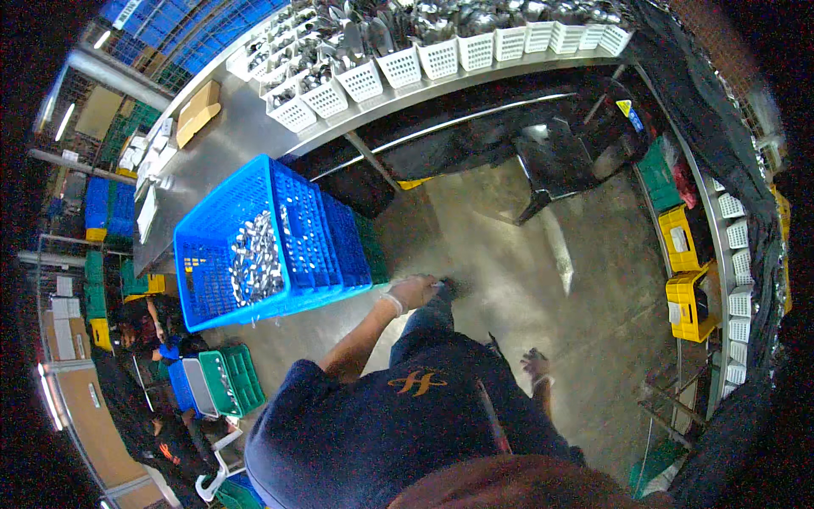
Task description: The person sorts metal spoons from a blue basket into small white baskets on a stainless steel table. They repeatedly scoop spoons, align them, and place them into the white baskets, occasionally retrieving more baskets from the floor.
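A stack of blue crates (322, 229) stands beside the steel table, with a pile of shiny metal cutlery (253, 259) in the top one. My left hand (411, 290), with a pale band at the wrist, is below and right of that stack, above my leg, its fingers curled; what they hold, if anything, I cannot make out. My right hand (536, 366) hangs at my right side over the concrete floor, fingers spread.
Cutlery-filled white baskets (360, 81) line the steel table (208, 144). A black chair (560, 157) stands ahead right, yellow crates (682, 237) along the right. A person (161, 433) is at lower left beside a green tray (237, 382).
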{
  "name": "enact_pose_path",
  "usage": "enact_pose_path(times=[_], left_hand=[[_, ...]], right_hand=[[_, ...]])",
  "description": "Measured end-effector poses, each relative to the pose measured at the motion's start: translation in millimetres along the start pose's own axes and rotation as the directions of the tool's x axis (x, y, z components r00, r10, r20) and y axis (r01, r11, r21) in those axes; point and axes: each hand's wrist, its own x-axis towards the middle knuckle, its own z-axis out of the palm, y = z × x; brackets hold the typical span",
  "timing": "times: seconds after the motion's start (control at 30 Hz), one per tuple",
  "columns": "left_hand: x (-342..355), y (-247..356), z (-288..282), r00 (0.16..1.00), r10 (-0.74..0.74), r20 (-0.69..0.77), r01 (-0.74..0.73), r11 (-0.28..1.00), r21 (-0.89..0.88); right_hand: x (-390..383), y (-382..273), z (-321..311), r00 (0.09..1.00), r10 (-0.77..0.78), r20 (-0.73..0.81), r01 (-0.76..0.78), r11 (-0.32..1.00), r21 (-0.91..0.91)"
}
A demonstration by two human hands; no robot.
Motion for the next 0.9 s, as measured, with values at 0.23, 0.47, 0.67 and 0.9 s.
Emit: enact_pose_path(times=[0.23,0.47,0.67,0.9], left_hand=[[26.9,105.0,80.3,0.945,0.224,0.238,-0.249,0.965,0.081],[76.3,139.7,144.0,0.784,0.454,0.422,-0.536,0.839,0.093],[119.2,173.9,112.5,0.775,0.426,0.467,-0.529,0.841,0.110],[147.7,208.3,130.6,0.668,0.375,0.643,-0.630,0.744,0.221]], right_hand=[[-72.1,177.4,-176.5,0.991,0.114,-0.076,-0.076,0.918,0.389],[-151.2,231.7,-241.4,0.896,0.171,-0.409,0.108,0.810,0.576],[-163.4,172.1,-106.4,0.830,0.104,-0.548,0.122,0.925,0.359],[-197.9,222.4,-41.6,0.745,0.277,-0.607,0.027,0.896,0.442]])
